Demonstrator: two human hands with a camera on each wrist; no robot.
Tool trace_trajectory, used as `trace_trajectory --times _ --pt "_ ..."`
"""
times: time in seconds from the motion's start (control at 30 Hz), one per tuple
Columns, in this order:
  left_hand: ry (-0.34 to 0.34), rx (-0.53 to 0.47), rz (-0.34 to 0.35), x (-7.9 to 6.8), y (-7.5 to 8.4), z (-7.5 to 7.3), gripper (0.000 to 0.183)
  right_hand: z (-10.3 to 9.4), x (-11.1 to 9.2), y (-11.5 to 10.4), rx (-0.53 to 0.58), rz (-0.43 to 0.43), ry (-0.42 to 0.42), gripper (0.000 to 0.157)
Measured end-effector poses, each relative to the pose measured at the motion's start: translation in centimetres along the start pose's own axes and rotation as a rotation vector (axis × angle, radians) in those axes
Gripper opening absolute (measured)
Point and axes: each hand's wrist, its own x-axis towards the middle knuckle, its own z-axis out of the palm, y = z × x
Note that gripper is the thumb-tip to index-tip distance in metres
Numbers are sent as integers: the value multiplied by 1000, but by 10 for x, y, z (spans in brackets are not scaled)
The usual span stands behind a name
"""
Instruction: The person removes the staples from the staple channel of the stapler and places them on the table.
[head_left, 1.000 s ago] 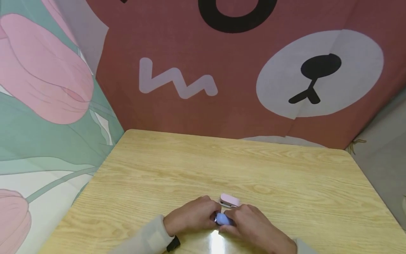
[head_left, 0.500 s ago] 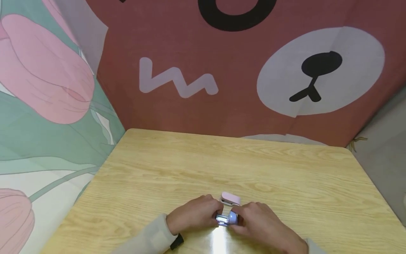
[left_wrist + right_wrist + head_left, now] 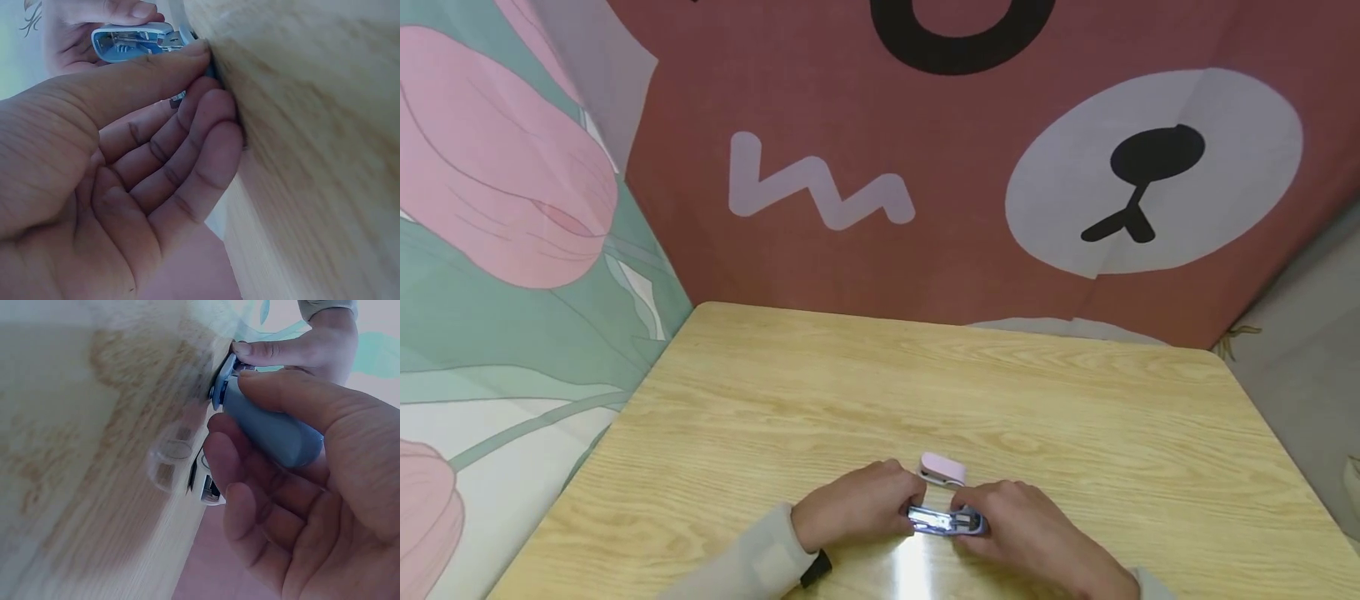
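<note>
A blue stapler lies opened out just above the table between both hands, its silver metal inner parts facing up. My left hand pinches the stapler's left end between thumb and curled fingers. My right hand grips the blue cover at the other end, thumb on one side and fingers beneath. In the left wrist view the hollow inside of the cover shows, with a spring or rod in it. Part of the left end is hidden by the left fingers.
A pink stapler lies on the wooden table just beyond both hands. A dark band or strap shows under the left sleeve. Printed fabric hangs behind the table and at its left side.
The blue stapler's cover has swung back to the right in my right hand, and the metal inner parts have come into view. The left hand has stayed nearly in place.
</note>
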Motion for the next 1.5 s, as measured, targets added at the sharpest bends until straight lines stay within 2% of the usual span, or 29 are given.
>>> trace_trajectory --times 0.23,0.4,0.57,0.67,0.8,0.9,1.03,1.2,1.3,1.5 --pt "4 -14 15 2 1 2 20 2 -4 2 -62 29 -2 13" --pt "3 -7 11 2 2 3 19 5 -7 5 -86 -4 33 8" --pt "-10 -23 0 2 1 3 18 8 -10 7 -152 -15 62 14" --pt "-17 -28 -5 2 2 2 17 8 -11 8 -154 1 39 21" --pt "-21 -19 -12 1 1 3 16 8 -11 9 -123 25 0 23" --pt "-17 -11 -9 1 1 3 17 8 -11 9 -121 19 1 22" --pt "16 69 38 0 2 4 19 8 -12 9 -128 -5 4 18" --pt "74 206 104 -3 4 7 21 6 -15 9 -126 -11 -31 19" --pt "90 229 112 -4 5 8 22 5 -15 9 -128 -12 -44 21" --pt "107 215 116 -6 4 6 24 5 -15 10 -126 -10 -50 18"
